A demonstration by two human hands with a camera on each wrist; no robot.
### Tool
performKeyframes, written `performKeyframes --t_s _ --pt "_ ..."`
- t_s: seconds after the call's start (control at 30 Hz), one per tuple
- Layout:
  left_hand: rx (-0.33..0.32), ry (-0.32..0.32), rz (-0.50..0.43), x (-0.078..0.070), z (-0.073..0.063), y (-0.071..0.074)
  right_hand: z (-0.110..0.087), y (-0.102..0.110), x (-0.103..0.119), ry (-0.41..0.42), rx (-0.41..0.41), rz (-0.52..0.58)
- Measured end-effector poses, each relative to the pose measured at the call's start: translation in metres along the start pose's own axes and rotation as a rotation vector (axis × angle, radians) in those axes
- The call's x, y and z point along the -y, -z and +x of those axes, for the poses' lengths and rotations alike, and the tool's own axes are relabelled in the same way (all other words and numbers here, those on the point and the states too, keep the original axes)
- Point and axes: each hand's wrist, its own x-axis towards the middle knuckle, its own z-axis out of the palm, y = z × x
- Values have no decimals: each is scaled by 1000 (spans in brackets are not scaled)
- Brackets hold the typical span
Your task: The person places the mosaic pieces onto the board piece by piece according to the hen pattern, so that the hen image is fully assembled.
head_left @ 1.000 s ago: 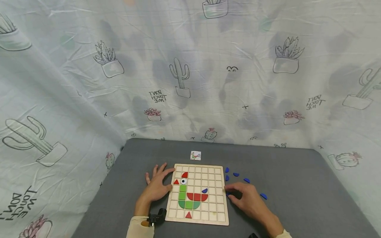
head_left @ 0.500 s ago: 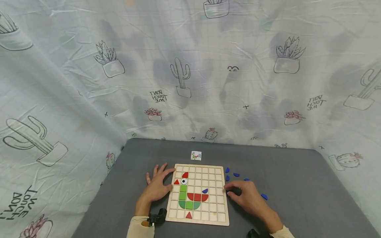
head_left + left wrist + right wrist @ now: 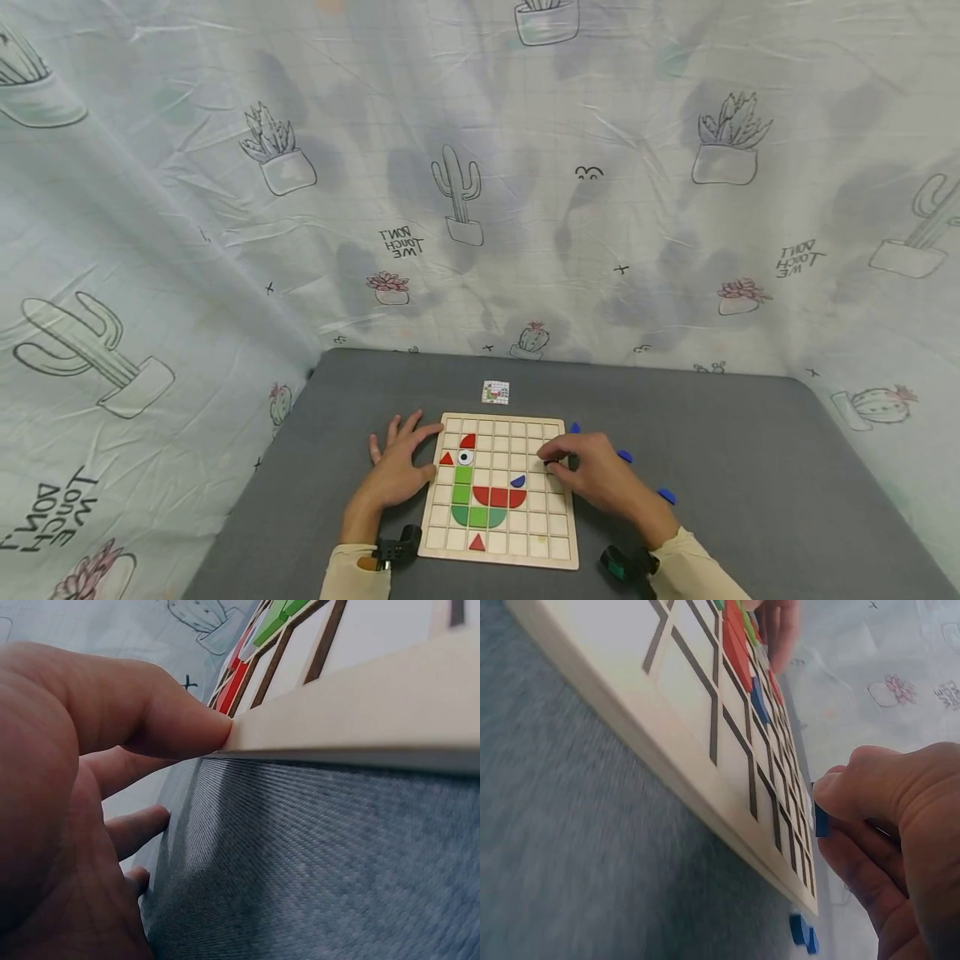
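A square wooden grid board (image 3: 537,525) lies on the table, bearing a bird-like pattern of red, green and blue tiles with a round eye tile (image 3: 465,457). My left hand (image 3: 397,468) rests at the board's left edge, fingers spread, thumb (image 3: 202,733) touching its side. Over the right-hand columns, my right hand (image 3: 603,475) pinches a small blue tile (image 3: 821,822) between thumb and fingers, held above the grid. One blue tile (image 3: 517,481) sits in a cell just above the red row (image 3: 498,497). A red triangle (image 3: 477,542) lies near the bottom.
Loose blue tiles (image 3: 625,456) lie right of the board, another blue tile (image 3: 667,497) farther out; the right hand covers part of that area. Behind the board is a small printed pattern card (image 3: 496,392). A cactus-print curtain (image 3: 510,208) hangs behind the grey table (image 3: 712,433).
My right hand has moved from beside the board's right edge, leftward and up over its right columns, with a blue tile between the fingers. My left hand has stayed put.
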Motion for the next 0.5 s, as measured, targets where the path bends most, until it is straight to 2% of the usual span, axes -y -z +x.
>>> performKeyframes --t_s 0.27,0.5 --pt "3 -1 -4 -2 1 -1 13 -14 -2 25 35 55" --pt "1 -3 -4 1 1 -1 16 -20 0 69 -1 -13"
